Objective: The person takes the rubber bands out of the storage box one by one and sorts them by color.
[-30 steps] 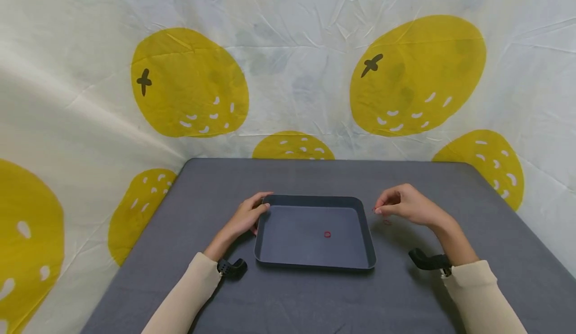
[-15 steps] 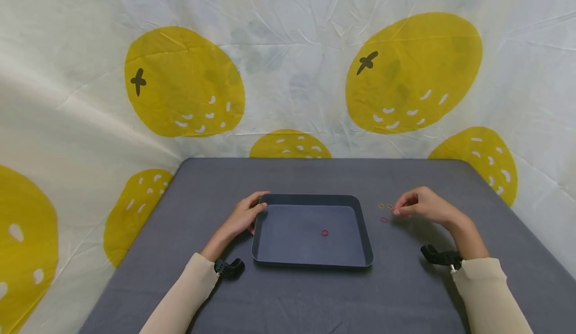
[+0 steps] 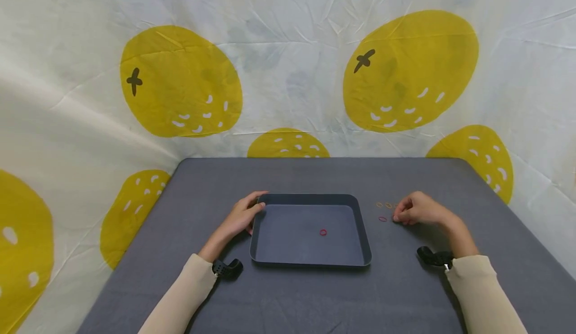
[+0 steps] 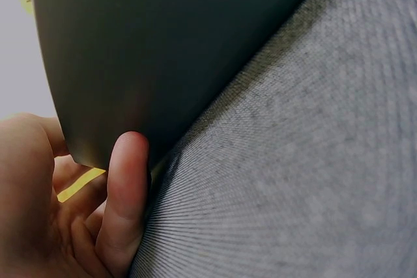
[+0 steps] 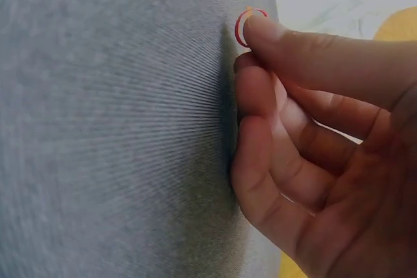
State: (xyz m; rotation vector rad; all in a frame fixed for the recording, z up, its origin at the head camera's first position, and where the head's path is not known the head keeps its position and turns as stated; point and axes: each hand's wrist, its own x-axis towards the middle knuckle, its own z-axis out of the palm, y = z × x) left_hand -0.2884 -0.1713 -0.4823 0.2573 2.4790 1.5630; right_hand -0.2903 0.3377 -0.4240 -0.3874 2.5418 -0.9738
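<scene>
My left hand [image 3: 239, 218] holds the left side of a dark grey baking tray [image 3: 288, 246], its thumb over the rim. From the left wrist view, fingers press against the tray's outer wall [image 4: 163, 50]. One red rubber band [image 3: 323, 235] lies inside the tray, right of its middle. To the tray's right, my right hand [image 3: 420, 210] is low over the table, pinching another red rubber band [image 5: 238, 28] at the thumb tip. Left of those fingertips, a loose red rubber band [image 3: 382, 219] rests on the table.
Behind the loose red band lie yellow rubber bands [image 3: 388, 205], partly overlapped by the right hand. Grey cloth [image 3: 288, 304] covers the table, whose far edge meets a white curtain [image 3: 288, 89] printed with yellow fruit. Each wrist wears a black camera mount [image 3: 228, 269].
My right hand moves right from beside the tray, uncovering the yellow bands, then lowers slightly back left toward the loose red band. The left hand keeps its hold on the tray.
</scene>
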